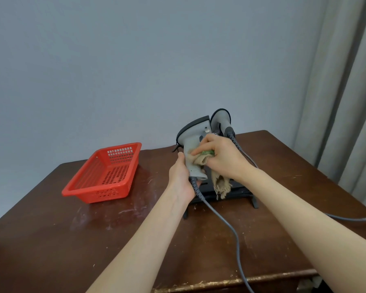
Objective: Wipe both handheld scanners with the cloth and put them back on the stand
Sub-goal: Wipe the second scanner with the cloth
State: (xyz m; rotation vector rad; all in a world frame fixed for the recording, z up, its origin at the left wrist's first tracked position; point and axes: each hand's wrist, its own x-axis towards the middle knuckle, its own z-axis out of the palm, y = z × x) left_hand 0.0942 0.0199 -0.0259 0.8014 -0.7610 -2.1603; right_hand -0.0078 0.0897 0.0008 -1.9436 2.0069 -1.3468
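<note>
My left hand (181,178) grips the handle of a grey handheld scanner (193,140), holding it upright above the black stand (239,192). Pressed against the scanner's handle is a beige cloth with a green patch (203,159), bunched in my right hand (222,157); its frayed tail hangs down over the stand. A second grey scanner (221,120) sits upright on the stand just behind, partly hidden by my right hand. Grey cables (226,220) run from both scanners across the table.
A red plastic basket (89,182) stands to the left on the brown wooden table (51,240). Grey curtains (347,102) hang at the right. One cable trails off the table's right edge, the other over the front edge.
</note>
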